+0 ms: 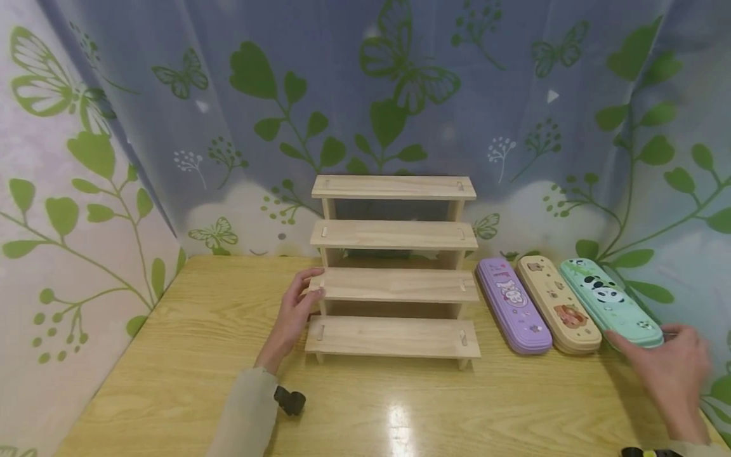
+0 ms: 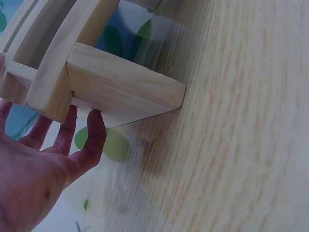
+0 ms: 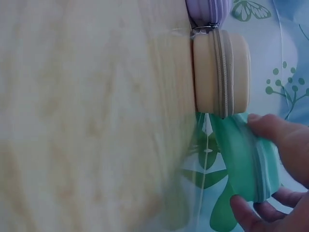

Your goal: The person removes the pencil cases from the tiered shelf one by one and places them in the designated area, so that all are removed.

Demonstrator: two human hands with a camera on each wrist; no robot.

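A pale wooden four-tier stand (image 1: 394,284) stands on the table. My left hand (image 1: 297,303) grips the left end of its second tier from the bottom; in the left wrist view, bent fingers (image 2: 96,130) meet the wood at the board's end. At the right, my right hand (image 1: 676,362) holds the near end of a mint-green pencil case (image 1: 608,298) with a panda picture. The right wrist view shows this green case tilted, thumb on one side and fingers on the other. Beside it lie a cream pencil case (image 1: 559,304) and a purple pencil case (image 1: 514,304).
The wood-grain table (image 1: 228,317) reaches back to a blue curtain (image 1: 342,95) printed with green leaves and butterflies. Similar patterned cloth (image 1: 63,190) hangs at the left side and also borders the right. Black wrist cameras sit at both sleeves.
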